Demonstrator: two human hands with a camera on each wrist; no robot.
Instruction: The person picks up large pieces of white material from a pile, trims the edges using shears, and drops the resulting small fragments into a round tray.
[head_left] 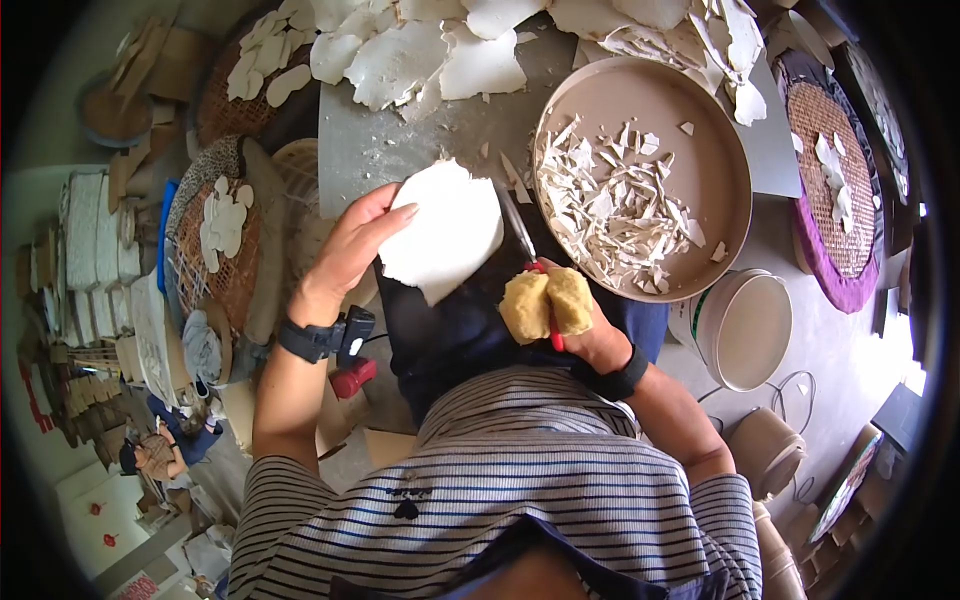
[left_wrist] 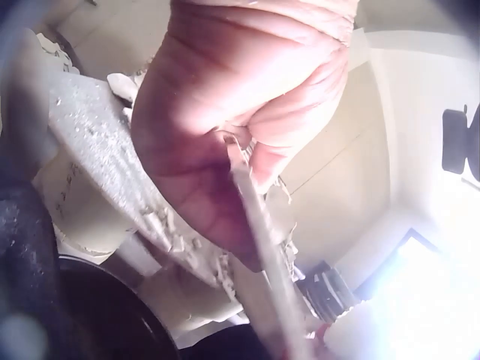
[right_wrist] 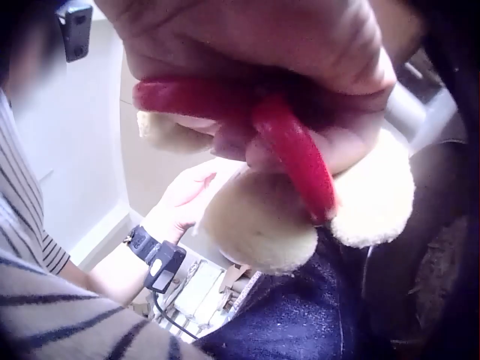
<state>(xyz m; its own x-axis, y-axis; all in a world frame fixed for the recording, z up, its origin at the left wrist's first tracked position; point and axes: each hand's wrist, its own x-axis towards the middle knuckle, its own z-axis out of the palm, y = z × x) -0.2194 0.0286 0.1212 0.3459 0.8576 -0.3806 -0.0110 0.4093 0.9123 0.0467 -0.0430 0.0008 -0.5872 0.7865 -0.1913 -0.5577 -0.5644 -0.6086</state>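
Trimming seems the step in hand: the left hand [head_left: 352, 243] pinches a ragged white sheet [head_left: 445, 235] over the lap, while the right hand [head_left: 598, 338] curls round red-handled scissors [head_left: 518, 226], blades beside the sheet. The next cut likely calls for guiding its edge between them — gently. Scraps [head_left: 610, 205] lie in a round tray [head_left: 640, 88] on the grey table [head_left: 350, 150]; a bucket [head_left: 755, 330] stands nearby — another person [head_left: 155, 455] is off left.

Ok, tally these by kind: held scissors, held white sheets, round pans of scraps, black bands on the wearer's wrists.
Scissors in the right hand: 1
White sheet in the left hand: 1
Round scrap pan: 1
Black wristbands: 2
Total: 5
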